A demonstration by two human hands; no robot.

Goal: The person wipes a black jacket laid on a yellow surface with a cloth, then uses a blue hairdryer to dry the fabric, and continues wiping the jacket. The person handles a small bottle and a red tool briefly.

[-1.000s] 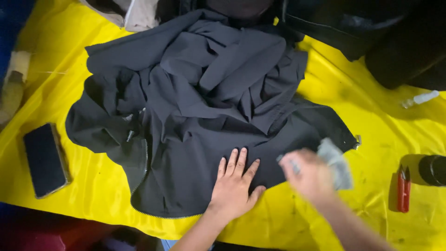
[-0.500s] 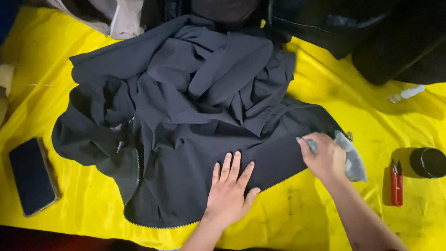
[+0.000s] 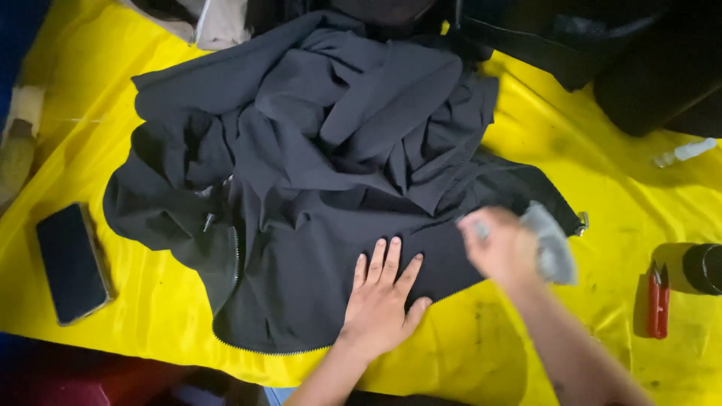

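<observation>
Here the left hand (image 3: pixel 380 301) fingers splay flat on the dark jacket (image 3: pixel 316 173); right hand (image 3: pixel 500 248) fingers clutch a grey cloth (image 3: pixel 553 244).

The right hand (image 3: pixel 502 246) with its grey cloth (image 3: pixel 549 242) has slid leftward across the dark garment (image 3: pixel 316 150).

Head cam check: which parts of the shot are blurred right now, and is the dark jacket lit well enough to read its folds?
Head view: the right hand and the small grey cloth in its grip are smeared by motion blur; the left hand, flat on the dark grey zip-up fabric jacket, is sharp. The jacket's folds read clearly, the yellow plastic table sheet shows mild sheen, and the top right corner is too dark to make out.
</observation>
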